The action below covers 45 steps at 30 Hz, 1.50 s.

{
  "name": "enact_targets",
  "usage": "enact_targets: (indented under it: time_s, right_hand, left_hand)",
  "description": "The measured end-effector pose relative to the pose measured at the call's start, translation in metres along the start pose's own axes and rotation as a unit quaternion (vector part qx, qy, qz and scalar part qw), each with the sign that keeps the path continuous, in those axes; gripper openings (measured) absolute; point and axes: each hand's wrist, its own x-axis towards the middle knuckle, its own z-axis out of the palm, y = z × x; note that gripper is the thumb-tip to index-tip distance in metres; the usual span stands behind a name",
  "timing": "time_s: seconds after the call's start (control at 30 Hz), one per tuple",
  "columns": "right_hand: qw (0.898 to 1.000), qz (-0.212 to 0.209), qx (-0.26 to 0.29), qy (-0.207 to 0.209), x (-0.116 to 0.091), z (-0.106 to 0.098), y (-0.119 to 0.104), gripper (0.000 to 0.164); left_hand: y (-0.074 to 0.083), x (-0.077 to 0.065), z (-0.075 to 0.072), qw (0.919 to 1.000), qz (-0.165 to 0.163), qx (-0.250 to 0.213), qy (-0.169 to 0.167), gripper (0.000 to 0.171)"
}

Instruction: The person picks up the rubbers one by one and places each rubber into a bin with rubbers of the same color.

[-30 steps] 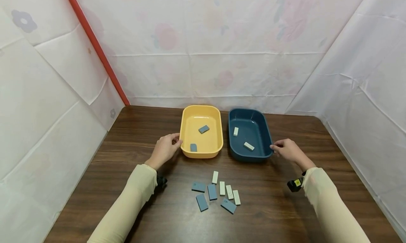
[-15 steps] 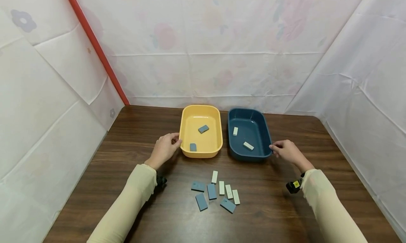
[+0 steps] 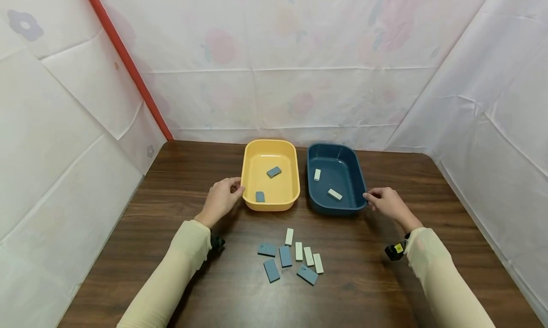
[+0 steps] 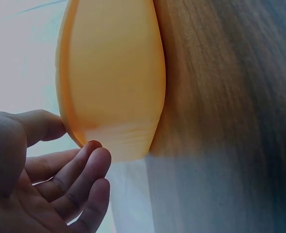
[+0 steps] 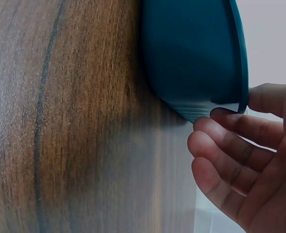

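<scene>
Here we see, on a dark wooden tabletop (image 3: pixel 351 294), two trays, each held by one hand. With the loose blocks (image 3: pixel 285 256) as the clock's centre, we place the yellow tray (image 3: pixel 282 188) just short of twelve o'clock and the blue tray (image 3: pixel 344 180) at one. The left grip (image 3: pixel 219 200) is pinched on the yellow rim at that tray's own eight o'clock; the right grip (image 3: pixel 388 205), likewise, on the blue rim at four. We count two grey-blue blocks (image 3: pixel 274 172) inside the yellow tray, two whitish blocks (image 3: pixel 335 194) inside the blue, and four of each colour loose.
</scene>
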Motion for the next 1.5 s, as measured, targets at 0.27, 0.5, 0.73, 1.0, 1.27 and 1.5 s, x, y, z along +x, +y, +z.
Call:
enact_targets:
  time_s: [0.27,0.5,0.73,1.0,1.27,1.5]
  right_hand:
    - [1.0,0.001,0.006,0.002,0.0,0.002,0.0,0.038]
    - [1.0,-0.003,-0.001,0.007,0.0,0.001,0.001,0.039]
    - [1.0,-0.004,0.002,0.013,-0.002,0.002,0.001,0.038]
    - [1.0,-0.002,0.006,0.007,-0.002,0.002,0.0,0.039]
    - [1.0,0.005,0.008,0.004,-0.003,0.001,-0.002,0.039]
    - [1.0,0.004,0.011,0.007,-0.004,0.002,-0.001,0.038]
  left_hand:
    - [0.008,-0.008,-0.005,0.9998,0.004,0.018,-0.001,0.039]
    - [0.026,-0.018,-0.012,0.9983,0.051,0.029,0.001,0.033]
    - [0.041,-0.029,-0.013,0.9913,0.128,0.01,-0.031,0.021]
    - [0.046,-0.037,-0.002,0.9659,0.185,0.055,-0.173,0.025]
    - [0.045,-0.045,0.013,0.9499,0.187,0.075,-0.239,0.026]
    - [0.042,-0.055,0.023,0.931,0.214,0.104,-0.277,0.019]
